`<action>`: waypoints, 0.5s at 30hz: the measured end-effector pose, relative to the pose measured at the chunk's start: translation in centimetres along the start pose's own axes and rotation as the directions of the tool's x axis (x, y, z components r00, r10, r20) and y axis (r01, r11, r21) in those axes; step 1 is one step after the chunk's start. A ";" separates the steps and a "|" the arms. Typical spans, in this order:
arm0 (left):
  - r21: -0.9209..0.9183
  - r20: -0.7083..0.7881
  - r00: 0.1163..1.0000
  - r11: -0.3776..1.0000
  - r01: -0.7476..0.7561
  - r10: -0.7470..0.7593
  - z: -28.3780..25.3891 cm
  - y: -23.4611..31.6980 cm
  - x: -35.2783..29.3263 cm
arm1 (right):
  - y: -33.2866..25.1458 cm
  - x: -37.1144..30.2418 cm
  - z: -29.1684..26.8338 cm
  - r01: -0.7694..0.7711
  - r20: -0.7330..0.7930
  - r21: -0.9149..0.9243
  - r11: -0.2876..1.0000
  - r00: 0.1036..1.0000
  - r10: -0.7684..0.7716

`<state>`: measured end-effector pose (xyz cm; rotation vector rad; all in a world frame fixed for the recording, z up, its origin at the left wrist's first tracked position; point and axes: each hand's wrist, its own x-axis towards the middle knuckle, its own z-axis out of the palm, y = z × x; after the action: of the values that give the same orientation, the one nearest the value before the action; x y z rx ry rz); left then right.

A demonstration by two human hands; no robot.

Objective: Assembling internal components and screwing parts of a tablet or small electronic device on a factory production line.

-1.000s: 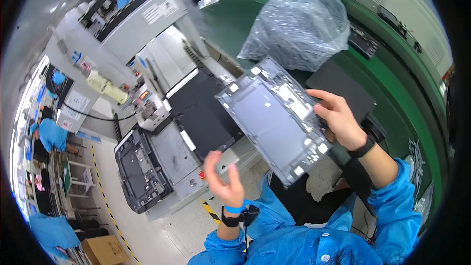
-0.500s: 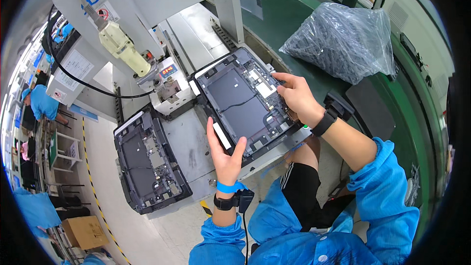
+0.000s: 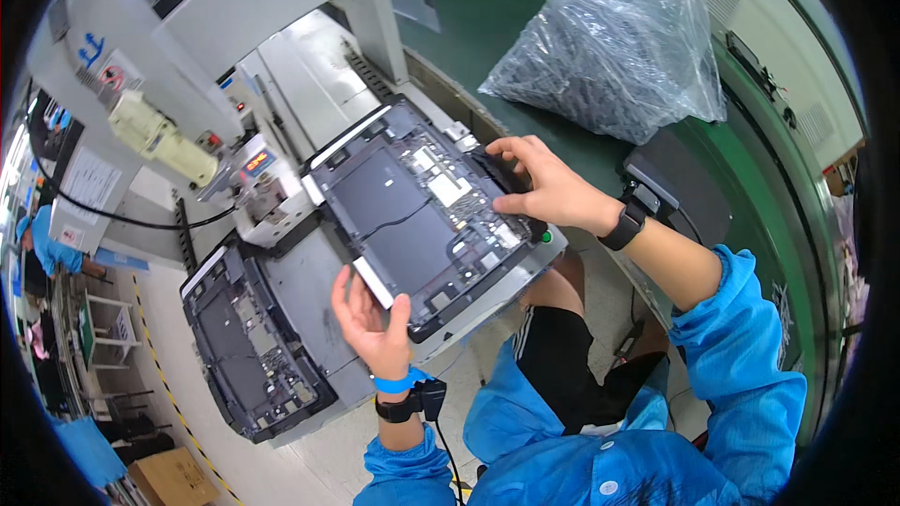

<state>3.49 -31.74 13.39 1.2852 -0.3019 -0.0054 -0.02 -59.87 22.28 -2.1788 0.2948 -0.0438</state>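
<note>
In front of me an opened flat electronic device (image 3: 375, 192) lies in a black fixture tray (image 3: 427, 330), its dark battery and circuit board (image 3: 455, 192) facing up. My left hand (image 3: 375, 333) is at the tray's near left corner, beside a white block (image 3: 373, 281), with thumb and fingers spread apart. On the tray's right edge is my right hand (image 3: 544, 187): the thumb rests near the board's edge and the bent fingers reach round a dark part of the rim. A second opened device in a black tray (image 3: 248, 347) lies to the left.
Behind the trays stands a grey machine (image 3: 272, 14) with a pale yellow tool head (image 3: 159, 145), a small lit display (image 3: 257, 163) and a black cable (image 3: 122, 215). A clear plastic bag of dark parts (image 3: 609, 66) sits on a green surface (image 3: 459, 9). A cardboard box (image 3: 173, 478) is at lower left.
The whole view has shifted, with the bench further left. My left fingers have drawn slightly back from the tray's corner; my right thumb and fingers have spread wider at the right edge.
</note>
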 end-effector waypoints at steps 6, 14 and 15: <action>0.067 -0.025 1.000 0.998 -0.007 0.009 0.1 -0.2 -0.4 | 1.2 -1.6 -0.5 -0.267 0.217 0.324 0.908 0.955 0.203; 0.212 -0.019 0.998 0.975 0.063 -0.061 0.9 2.4 0.9 | 3.2 -1.0 1.9 -0.167 0.055 0.353 0.921 0.986 0.158; 0.227 -0.012 0.999 0.972 0.053 -0.052 0.7 3.1 1.1 | 2.8 -0.9 2.0 -0.158 0.051 0.369 0.916 0.987 0.150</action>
<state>3.84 -31.71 16.71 1.5208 -0.2692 -0.0123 -1.20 -59.66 18.88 -1.7718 0.4108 0.0123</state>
